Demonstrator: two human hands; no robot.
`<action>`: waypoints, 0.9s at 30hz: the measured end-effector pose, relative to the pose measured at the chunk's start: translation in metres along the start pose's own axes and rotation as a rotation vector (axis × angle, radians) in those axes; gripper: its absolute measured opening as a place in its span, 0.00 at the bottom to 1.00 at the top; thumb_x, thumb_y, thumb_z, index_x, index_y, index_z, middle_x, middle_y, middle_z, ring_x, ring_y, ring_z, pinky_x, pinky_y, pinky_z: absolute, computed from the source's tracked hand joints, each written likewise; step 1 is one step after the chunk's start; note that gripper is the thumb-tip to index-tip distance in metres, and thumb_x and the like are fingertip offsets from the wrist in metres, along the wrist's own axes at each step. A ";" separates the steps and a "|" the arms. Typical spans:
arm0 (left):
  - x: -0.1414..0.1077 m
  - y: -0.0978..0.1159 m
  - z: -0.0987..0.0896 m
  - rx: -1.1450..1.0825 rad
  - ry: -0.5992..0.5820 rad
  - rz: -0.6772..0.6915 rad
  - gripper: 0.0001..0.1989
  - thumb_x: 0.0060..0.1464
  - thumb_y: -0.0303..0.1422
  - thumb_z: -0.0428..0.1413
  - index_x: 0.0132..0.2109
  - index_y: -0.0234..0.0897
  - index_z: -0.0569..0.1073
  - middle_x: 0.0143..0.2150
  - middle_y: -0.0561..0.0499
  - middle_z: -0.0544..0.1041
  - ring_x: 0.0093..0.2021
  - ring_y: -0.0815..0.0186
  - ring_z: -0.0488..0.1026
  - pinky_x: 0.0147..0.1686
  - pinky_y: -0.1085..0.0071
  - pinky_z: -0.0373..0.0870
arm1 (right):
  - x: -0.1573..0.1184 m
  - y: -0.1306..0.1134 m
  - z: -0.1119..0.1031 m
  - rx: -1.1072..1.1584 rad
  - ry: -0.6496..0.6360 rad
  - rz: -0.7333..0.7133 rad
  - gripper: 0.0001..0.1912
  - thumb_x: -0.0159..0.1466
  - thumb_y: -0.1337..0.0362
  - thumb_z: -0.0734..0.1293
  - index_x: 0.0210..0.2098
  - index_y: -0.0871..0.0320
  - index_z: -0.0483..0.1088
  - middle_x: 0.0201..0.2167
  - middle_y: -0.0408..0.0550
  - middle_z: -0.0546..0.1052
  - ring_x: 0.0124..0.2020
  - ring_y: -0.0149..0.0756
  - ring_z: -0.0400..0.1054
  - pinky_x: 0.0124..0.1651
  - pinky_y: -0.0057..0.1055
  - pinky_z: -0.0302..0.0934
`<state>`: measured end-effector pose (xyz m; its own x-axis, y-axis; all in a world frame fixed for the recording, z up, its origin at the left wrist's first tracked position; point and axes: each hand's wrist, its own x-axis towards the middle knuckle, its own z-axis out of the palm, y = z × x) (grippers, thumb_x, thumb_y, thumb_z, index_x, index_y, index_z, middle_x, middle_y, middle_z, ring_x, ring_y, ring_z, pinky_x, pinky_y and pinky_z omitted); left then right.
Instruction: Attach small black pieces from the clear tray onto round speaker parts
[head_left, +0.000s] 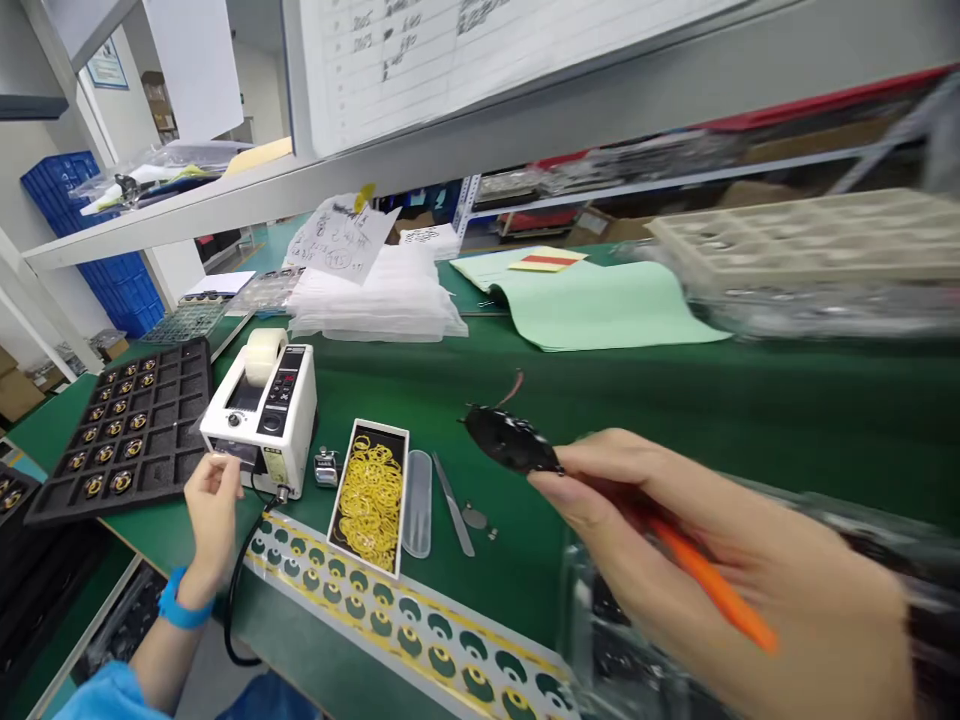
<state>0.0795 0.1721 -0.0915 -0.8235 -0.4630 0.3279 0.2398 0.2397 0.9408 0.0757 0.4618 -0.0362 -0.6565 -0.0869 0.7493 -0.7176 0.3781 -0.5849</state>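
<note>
Black disc part (510, 440) pinched in right hand (720, 570) alongside an orange pen (712, 585), raised off the worktop (675, 410); left hand (212, 505) fingers pinch at the tape dispenser (259, 420) outlet near the front edge.

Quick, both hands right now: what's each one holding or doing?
Left hand: fingers pinched at the front slot of the tape dispenser; what they grip cannot be told.
Right hand: closed, holding a black round part and an orange pen.

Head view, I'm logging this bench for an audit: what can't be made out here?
- Whiteboard writing: too small and slanted, cut by the top edge.
- Stacked trays at right: motion blur hides their contents.
- Black part in the right hand: details blurred.
- Tape dispenser outlet: the left hand covers it.
</note>
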 end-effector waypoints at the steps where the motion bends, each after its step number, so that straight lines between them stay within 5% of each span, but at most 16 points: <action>1: 0.002 0.010 0.000 0.054 -0.052 0.066 0.14 0.51 0.40 0.60 0.26 0.36 0.69 0.28 0.51 0.69 0.29 0.67 0.65 0.28 0.74 0.59 | 0.002 -0.001 -0.001 0.012 0.004 -0.004 0.06 0.68 0.65 0.62 0.33 0.52 0.64 0.24 0.42 0.65 0.21 0.31 0.55 0.25 0.30 0.51; 5: 0.022 0.050 0.002 0.253 -0.395 0.194 0.07 0.48 0.32 0.60 0.25 0.36 0.72 0.44 0.47 0.76 0.27 0.67 0.66 0.28 0.70 0.58 | 0.012 0.003 -0.004 0.137 0.003 0.099 0.11 0.66 0.58 0.65 0.28 0.53 0.67 0.29 0.45 0.70 0.26 0.33 0.62 0.23 0.28 0.54; 10: 0.036 0.092 0.027 0.286 -0.692 0.359 0.10 0.59 0.32 0.54 0.28 0.37 0.69 0.38 0.48 0.74 0.26 0.68 0.64 0.28 0.71 0.58 | 0.022 0.015 -0.007 0.373 -0.111 0.395 0.20 0.60 0.47 0.70 0.23 0.57 0.72 0.37 0.52 0.76 0.36 0.40 0.70 0.31 0.29 0.63; 14: 0.029 0.103 0.068 0.015 -0.947 0.416 0.14 0.63 0.34 0.51 0.28 0.37 0.66 0.29 0.52 0.66 0.30 0.67 0.64 0.30 0.72 0.58 | 0.024 0.024 0.000 0.580 -0.149 0.531 0.21 0.57 0.45 0.71 0.25 0.58 0.72 0.28 0.48 0.73 0.31 0.36 0.67 0.34 0.31 0.62; 19: 0.027 0.092 0.107 -0.023 -1.010 0.359 0.14 0.61 0.33 0.54 0.27 0.36 0.67 0.25 0.54 0.61 0.27 0.68 0.58 0.27 0.72 0.53 | 0.023 0.031 0.010 0.669 -0.159 0.534 0.23 0.58 0.45 0.71 0.25 0.60 0.68 0.22 0.41 0.65 0.24 0.29 0.55 0.30 0.28 0.52; 27: 0.034 0.087 0.111 -0.003 -1.034 0.350 0.14 0.59 0.32 0.54 0.25 0.36 0.68 0.23 0.55 0.57 0.24 0.69 0.54 0.23 0.71 0.49 | 0.019 0.031 0.010 0.685 -0.203 0.558 0.22 0.60 0.46 0.70 0.28 0.60 0.69 0.24 0.43 0.66 0.27 0.30 0.57 0.33 0.28 0.52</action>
<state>0.0151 0.2715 -0.0076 -0.7433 0.5718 0.3471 0.5447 0.2161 0.8103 0.0392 0.4625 -0.0434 -0.9322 -0.2407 0.2702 -0.2214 -0.2113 -0.9520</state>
